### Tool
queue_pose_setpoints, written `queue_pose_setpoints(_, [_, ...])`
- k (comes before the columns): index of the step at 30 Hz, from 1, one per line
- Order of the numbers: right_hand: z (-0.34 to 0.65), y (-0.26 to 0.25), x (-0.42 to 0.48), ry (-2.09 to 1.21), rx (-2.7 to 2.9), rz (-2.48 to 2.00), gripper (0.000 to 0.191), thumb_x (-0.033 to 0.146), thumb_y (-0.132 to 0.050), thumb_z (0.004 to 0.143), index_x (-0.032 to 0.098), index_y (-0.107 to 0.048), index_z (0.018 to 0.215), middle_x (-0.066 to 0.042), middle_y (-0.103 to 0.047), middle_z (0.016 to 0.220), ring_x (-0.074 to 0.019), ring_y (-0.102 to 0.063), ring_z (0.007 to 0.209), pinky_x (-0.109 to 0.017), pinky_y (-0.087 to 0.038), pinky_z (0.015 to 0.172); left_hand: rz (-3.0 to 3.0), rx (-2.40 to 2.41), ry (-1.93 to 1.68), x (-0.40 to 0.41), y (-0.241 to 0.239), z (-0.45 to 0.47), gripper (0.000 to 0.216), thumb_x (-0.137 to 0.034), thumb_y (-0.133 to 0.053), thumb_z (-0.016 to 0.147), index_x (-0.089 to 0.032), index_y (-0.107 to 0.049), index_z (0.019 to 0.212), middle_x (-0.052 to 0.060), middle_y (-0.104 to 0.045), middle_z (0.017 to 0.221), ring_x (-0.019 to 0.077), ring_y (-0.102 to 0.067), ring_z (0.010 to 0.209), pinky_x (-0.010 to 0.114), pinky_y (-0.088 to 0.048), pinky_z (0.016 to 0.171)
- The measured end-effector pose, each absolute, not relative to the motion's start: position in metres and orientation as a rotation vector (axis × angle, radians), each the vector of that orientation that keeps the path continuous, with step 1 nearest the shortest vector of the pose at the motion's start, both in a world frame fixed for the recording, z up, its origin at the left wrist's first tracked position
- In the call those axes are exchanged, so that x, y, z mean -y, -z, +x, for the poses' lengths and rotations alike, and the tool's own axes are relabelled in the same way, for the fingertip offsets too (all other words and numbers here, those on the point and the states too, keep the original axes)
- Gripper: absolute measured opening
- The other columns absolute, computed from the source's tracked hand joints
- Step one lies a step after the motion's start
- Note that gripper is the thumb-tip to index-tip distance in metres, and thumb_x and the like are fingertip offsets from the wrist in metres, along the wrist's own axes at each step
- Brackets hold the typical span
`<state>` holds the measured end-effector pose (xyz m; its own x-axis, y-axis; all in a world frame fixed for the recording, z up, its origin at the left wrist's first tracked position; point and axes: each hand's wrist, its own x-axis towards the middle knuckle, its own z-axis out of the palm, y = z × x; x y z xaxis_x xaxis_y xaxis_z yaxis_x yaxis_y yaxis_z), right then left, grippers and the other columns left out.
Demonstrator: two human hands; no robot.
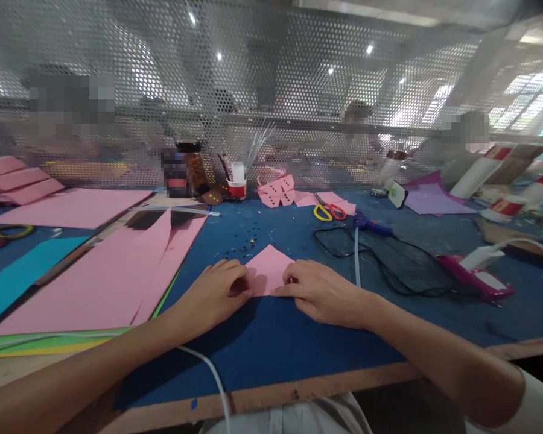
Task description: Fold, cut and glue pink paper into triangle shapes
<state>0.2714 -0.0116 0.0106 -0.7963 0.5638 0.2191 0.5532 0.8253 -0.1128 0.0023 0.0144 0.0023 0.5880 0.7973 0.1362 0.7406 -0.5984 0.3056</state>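
Note:
A small folded pink paper lies on the blue table mat, its point facing away from me. My left hand pinches its left edge with curled fingers. My right hand presses and pinches its right edge, fingers bent down on the paper. Both hands rest on the mat.
Large pink paper sheets lie at the left over green and teal sheets. Scissors, a blue glue gun with black cable, a pink glue gun, a finished pink paper butterfly, jars and glue bottles stand further back. A perforated screen backs the table, with people behind it.

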Motion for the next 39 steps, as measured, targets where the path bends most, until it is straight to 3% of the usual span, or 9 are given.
queue_pose_setpoints(19, [0.272,-0.013,0.013,-0.079,2.757,-0.857,0.04,0.008,-0.051,0.091,0.022,-0.067,0.124,-0.009,-0.06,0.111,-0.0202,-0.055,0.1,-0.037,-0.046,0.091,2.527,-1.11,-0.376,-0.02,-0.008,-0.01,0.013,-0.03,-0.056,0.095,-0.021,-0.065,0.091,0.003,-0.064,0.093,0.0203,-0.056,0.087,0.033,-0.045,0.078])
queue_pose_setpoints(29, [0.271,-0.011,0.012,-0.094,2.767,-0.854,0.042,0.008,-0.05,0.091,0.024,-0.066,0.127,-0.009,-0.06,0.11,-0.0214,-0.055,0.1,-0.037,-0.045,0.09,2.457,-1.048,-0.352,-0.021,-0.014,-0.016,0.008,-0.02,-0.056,0.092,-0.021,-0.064,0.09,0.002,-0.066,0.095,0.0206,-0.057,0.097,0.034,-0.043,0.086])
queue_pose_setpoints(39, [0.271,-0.011,0.012,-0.111,2.761,-0.869,0.045,0.006,-0.05,0.089,0.024,-0.066,0.127,-0.009,-0.06,0.109,-0.0209,-0.055,0.1,-0.038,-0.046,0.09,2.363,-1.199,-0.278,-0.026,-0.015,-0.024,0.006,-0.025,-0.061,0.088,-0.022,-0.067,0.09,0.002,-0.066,0.089,0.0204,-0.061,0.09,0.03,-0.045,0.078])
